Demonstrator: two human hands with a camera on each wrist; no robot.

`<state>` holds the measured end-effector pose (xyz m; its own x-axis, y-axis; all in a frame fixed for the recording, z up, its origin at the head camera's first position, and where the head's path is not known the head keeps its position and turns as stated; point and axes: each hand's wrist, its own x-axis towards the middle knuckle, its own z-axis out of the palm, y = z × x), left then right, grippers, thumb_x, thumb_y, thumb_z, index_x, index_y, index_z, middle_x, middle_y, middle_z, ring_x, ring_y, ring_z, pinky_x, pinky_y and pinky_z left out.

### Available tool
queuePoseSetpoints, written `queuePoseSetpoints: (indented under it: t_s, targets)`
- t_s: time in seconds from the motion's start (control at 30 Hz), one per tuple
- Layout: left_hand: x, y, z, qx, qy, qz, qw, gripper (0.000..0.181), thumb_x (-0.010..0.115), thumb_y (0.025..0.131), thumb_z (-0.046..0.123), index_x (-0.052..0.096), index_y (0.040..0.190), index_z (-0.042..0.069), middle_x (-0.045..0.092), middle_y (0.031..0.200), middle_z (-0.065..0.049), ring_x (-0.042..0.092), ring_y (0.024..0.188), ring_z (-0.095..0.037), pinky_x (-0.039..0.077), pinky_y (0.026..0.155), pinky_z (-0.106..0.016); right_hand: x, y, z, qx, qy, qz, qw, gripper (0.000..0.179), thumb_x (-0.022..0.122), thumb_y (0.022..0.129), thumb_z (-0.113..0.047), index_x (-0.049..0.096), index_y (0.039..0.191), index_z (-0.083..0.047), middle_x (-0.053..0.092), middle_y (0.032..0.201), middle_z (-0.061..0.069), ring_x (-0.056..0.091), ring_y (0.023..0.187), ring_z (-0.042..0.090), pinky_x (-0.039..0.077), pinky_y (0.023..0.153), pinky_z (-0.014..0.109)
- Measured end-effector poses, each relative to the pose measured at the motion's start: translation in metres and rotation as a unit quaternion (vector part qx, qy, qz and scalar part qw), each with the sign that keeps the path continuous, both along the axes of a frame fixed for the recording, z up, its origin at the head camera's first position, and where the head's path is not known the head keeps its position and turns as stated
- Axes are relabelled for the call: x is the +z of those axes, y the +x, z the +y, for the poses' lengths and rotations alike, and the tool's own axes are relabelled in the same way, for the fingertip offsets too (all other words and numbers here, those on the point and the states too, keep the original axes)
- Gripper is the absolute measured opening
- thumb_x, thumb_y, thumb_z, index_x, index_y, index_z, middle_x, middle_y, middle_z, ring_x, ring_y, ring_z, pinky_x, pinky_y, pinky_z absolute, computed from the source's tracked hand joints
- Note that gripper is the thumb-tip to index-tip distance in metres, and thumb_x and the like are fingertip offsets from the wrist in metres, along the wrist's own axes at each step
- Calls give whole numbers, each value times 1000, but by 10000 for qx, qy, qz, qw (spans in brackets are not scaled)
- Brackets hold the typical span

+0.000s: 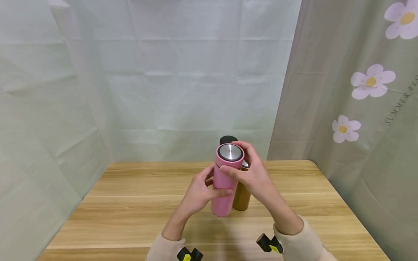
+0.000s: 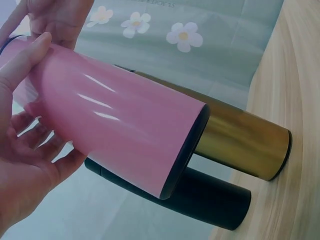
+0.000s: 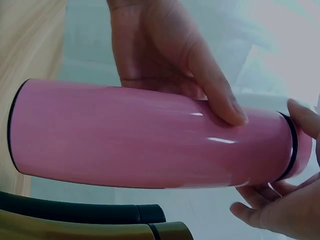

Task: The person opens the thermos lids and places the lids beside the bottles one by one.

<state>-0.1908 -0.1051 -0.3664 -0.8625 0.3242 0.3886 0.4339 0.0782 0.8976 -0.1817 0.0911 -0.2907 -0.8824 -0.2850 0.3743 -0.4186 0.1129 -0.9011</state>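
A glossy pink thermos (image 1: 224,181) with a silver-topped lid (image 1: 230,152) is held up near the middle of the table, leaning slightly. My left hand (image 1: 200,188) grips its body, with the thumb across the front. Around the lid end curl the fingers and thumb of my right hand (image 1: 254,174). The left wrist view shows the thermos's dark base raised off the tabletop. Just behind stand a gold thermos (image 2: 245,142) and a black thermos (image 2: 215,197), both upright on the wood. In the head view the pink one hides most of the black one.
The wooden table (image 1: 130,210) has rounded far corners. Pale cloth (image 1: 183,90) hangs behind it and on the left, and a flower-printed curtain (image 1: 372,156) hangs at the right. A small black device (image 1: 269,243) is strapped at the right sleeve.
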Motion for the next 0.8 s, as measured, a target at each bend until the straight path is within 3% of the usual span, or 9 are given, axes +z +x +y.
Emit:
queuePoseSetpoints:
  t_s: [0.13, 0.33, 0.53, 0.63, 0.8]
  targets:
    - [0, 0, -1, -181, 46, -110, 9998, 68, 87, 83, 18, 57, 144, 25, 67, 130, -1, 63, 119, -22, 50, 103, -50, 4, -5, 9, 560, -95, -218, 9981, 75, 85, 87, -28, 47, 150, -13, 61, 140, 9, 58, 130, 27, 47, 108, 50]
    - [0, 0, -4, -630, 97, -255, 9976, 73, 85, 85, 15, 52, 150, 21, 65, 134, -4, 64, 119, -27, 50, 103, -50, 9, -12, 21, 1522, -270, -439, 9870, 66, 76, 91, -15, 48, 151, -9, 64, 136, 13, 64, 120, 30, 52, 103, 41]
    - [-1, 0, -5, -933, 201, -311, 9950, 71, 85, 84, 18, 55, 147, 21, 66, 133, -4, 64, 119, -29, 50, 103, -51, 7, -18, 26, 2177, -334, -464, 9743, 62, 70, 95, -13, 47, 152, -6, 66, 130, 16, 65, 119, 31, 51, 103, 43]
    - [0, 1, -5, -962, 250, -321, 9945, 69, 86, 84, 19, 56, 146, 20, 66, 132, -5, 64, 118, -29, 49, 103, -52, 7, -18, 27, 2179, -265, -486, 9744, 65, 69, 97, -17, 43, 156, -10, 64, 135, 16, 62, 123, 33, 50, 105, 44]
    - [1, 2, -3, -617, 241, -319, 9973, 66, 86, 84, 20, 57, 144, 22, 66, 130, -4, 63, 118, -27, 49, 103, -52, 4, -9, 21, 1376, -125, -332, 9899, 76, 75, 95, -34, 38, 159, -17, 54, 149, 8, 52, 138, 31, 46, 110, 52]
